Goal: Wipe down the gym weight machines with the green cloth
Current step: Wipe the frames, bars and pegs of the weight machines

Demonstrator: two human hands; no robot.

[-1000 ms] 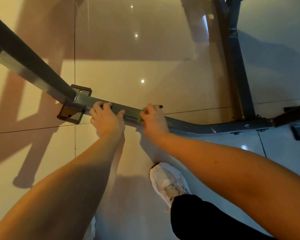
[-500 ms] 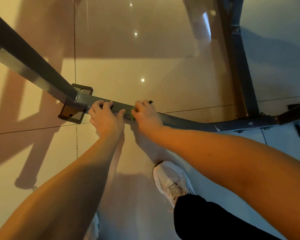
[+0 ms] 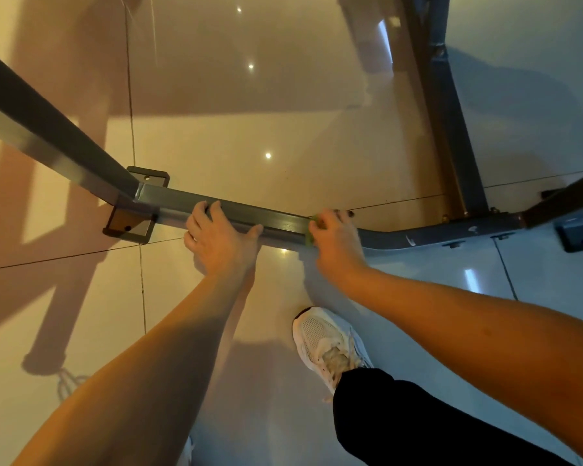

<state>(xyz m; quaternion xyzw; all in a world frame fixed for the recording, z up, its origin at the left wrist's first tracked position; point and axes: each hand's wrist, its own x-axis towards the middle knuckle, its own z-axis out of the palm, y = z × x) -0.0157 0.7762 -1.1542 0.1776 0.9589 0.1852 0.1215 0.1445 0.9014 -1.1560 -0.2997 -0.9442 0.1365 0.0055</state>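
Hands: left hand [image 3: 221,240] gripped grey square steel floor bar [image 3: 276,223] | right hand [image 3: 337,242], at 3 o'clock, pinched crumpled green cloth [image 3: 309,237] | judged limp, light: hold bunched under palm.

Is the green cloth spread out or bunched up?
Bunched: the green cloth shows only as a small edge under the right hand on the grey bar.

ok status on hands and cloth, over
Left hand grips the frame bar. Right hand presses the green cloth onto it. White shoe stands back from the bar.

Glossy floor [image 3: 317,146]; seemingly matt metal bar [image 3: 249,216].
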